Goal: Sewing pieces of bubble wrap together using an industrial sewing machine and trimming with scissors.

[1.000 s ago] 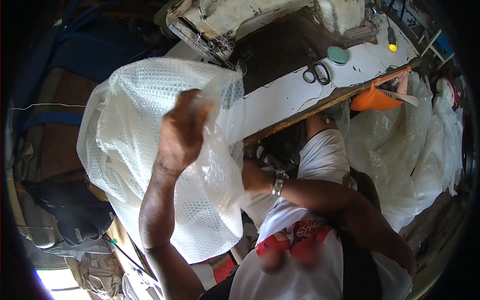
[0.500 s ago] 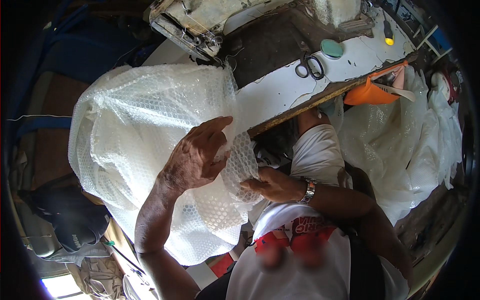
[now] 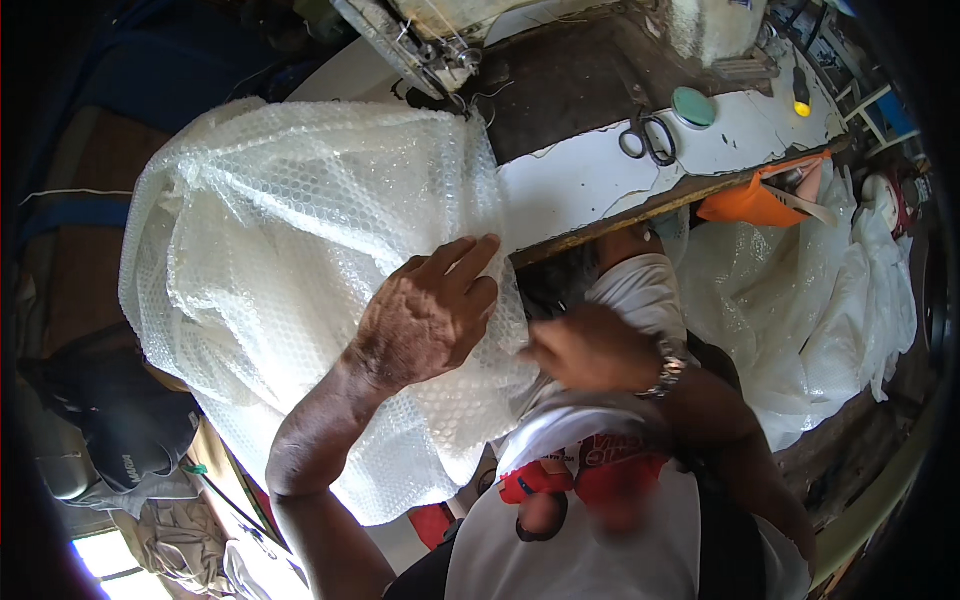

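Observation:
A large crumpled sheet of clear bubble wrap point(image 3: 290, 220) spreads over the left and middle, its far edge reaching under the sewing machine point(image 3: 440, 50). My left hand point(image 3: 430, 310) lies on the wrap near its right edge, fingers stretched toward the machine. My right hand point(image 3: 595, 348), wearing a metal-banded watch point(image 3: 671, 367), is at the wrap's right edge above my lap. Motion smears its fingers, so whether they grip the edge is unclear.
Black-handled scissors point(image 3: 648, 138), a round green-topped tin point(image 3: 693, 106) and a yellow-tipped screwdriver point(image 3: 801, 92) lie on the chipped white table point(image 3: 570, 185). An orange pouch point(image 3: 752, 203) hangs at the table's edge, and more plastic wrap point(image 3: 790, 320) is heaped at the right.
My right hand has moved rightward from its pinch at the wrap's edge and now blurs. My left hand has slid slightly right over the sheet. The whole view has shifted a little.

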The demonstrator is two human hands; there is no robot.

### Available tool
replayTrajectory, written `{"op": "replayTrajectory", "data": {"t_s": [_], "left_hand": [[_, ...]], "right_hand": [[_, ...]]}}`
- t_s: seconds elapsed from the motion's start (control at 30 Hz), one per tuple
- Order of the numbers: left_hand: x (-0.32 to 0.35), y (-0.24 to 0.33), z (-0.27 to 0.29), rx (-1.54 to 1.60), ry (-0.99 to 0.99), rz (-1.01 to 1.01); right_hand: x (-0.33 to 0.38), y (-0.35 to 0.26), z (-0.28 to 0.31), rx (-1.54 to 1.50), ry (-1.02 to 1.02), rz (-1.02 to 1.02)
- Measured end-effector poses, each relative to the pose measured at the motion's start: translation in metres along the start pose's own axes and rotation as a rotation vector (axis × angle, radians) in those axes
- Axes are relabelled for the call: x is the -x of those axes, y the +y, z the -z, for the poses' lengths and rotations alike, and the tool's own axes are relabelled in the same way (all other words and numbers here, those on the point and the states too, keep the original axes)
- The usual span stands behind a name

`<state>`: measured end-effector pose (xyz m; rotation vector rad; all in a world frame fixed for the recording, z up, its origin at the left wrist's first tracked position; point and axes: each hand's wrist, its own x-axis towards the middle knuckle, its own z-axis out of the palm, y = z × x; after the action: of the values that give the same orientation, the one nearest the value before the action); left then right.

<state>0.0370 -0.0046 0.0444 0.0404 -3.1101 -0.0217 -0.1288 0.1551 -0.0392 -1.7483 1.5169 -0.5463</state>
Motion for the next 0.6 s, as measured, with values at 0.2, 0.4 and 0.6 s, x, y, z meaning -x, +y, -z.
{"op": "replayTrajectory", "data": {"t_s": [0.2, 0.4, 0.6], "left_hand": [[0.008, -0.004, -0.001, 0.031, 0.009, 0.027], [0.009, -0.012, -0.004, 0.117, 0.044, 0.056], [0.011, -0.019, -0.006, 0.141, 0.056, 0.073]], "right_hand": [[-0.076, 0.008, 0.08, 0.31, 0.645, 0.171], [-0.124, 0.044, 0.086, 0.616, 0.496, 0.164], [-0.127, 0.028, 0.078, 0.756, 0.496, 0.11]]}}
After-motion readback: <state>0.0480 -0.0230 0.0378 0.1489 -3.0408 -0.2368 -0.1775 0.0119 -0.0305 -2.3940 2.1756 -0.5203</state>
